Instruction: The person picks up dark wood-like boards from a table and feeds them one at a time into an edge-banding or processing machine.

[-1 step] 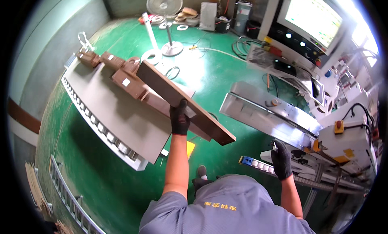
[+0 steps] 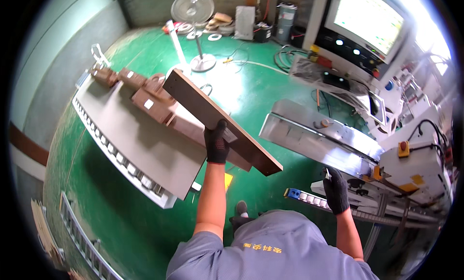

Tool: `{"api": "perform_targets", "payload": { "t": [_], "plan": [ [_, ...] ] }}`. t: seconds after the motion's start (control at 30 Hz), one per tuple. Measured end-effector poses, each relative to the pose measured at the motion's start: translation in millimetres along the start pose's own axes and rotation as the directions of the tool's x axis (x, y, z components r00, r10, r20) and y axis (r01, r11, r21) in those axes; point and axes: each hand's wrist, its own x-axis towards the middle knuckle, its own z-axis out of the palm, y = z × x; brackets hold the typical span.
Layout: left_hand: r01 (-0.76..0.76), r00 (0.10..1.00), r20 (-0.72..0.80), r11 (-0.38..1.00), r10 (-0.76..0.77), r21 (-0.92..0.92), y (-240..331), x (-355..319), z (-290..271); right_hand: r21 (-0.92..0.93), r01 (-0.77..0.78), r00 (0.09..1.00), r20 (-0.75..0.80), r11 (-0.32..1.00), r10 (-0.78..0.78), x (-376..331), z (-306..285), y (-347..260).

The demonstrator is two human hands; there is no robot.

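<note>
My left hand (image 2: 216,143), in a black glove, grips a long brown board (image 2: 195,100) with the thumb across its face. The board is held slanted in the air, its far end up and to the left. A small pale label (image 2: 229,134) shows on it by my thumb. To the right, my gloved right hand (image 2: 336,190) has its fingers curled in beside the machine (image 2: 408,171). Something small and light shows at those fingertips, too small to name. Left of the board stands a roller table (image 2: 145,144) bearing a wide flat surface.
Brown stacked pieces (image 2: 146,103) lie along the table's far side. The machine's silver bed (image 2: 309,140) and a roller strip (image 2: 309,198) extend toward me. A fan (image 2: 203,62), a monitor (image 2: 367,21), floor cables (image 2: 285,57) and a ladder-like metal frame (image 2: 84,236) stand around.
The view has shifted slightly, so the surroundings sit a little further left. Both hands and the board keep nearly the same pose.
</note>
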Motion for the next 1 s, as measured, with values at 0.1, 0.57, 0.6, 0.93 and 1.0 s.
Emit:
{"api": "perform_targets", "payload": {
  "t": [0.1,0.57,0.6,0.93,1.0],
  "plan": [
    [-0.079,0.988,0.133,0.996,0.074,0.032,-3.9,-16.4,92.6,0.054,0.064,0.988,-0.145,0.996,-0.055,2.5,-18.4,5.4],
    [-0.633,0.609,0.775,0.484,-0.169,0.604,-156.9,-81.3,217.4,0.449,0.136,0.877,-0.469,0.883,0.103,-2.7,-97.3,-17.1],
    [-0.419,0.689,0.713,0.73,-0.132,0.54,-148.2,-97.7,228.0,0.447,0.173,0.864,-0.496,0.877,0.082,3.1,-96.9,-24.4],
    [-0.533,0.537,0.835,0.816,0.121,0.225,-58.9,-167.2,314.5,0.286,0.343,0.77,-0.632,0.895,-0.093,14.3,-97.7,-55.8],
    [-0.553,0.511,0.851,0.804,0.119,0.22,-54.3,-174.6,312.6,0.257,0.328,0.766,-0.635,0.909,-0.097,9.5,-97.4,-56.7]
  ]
}}
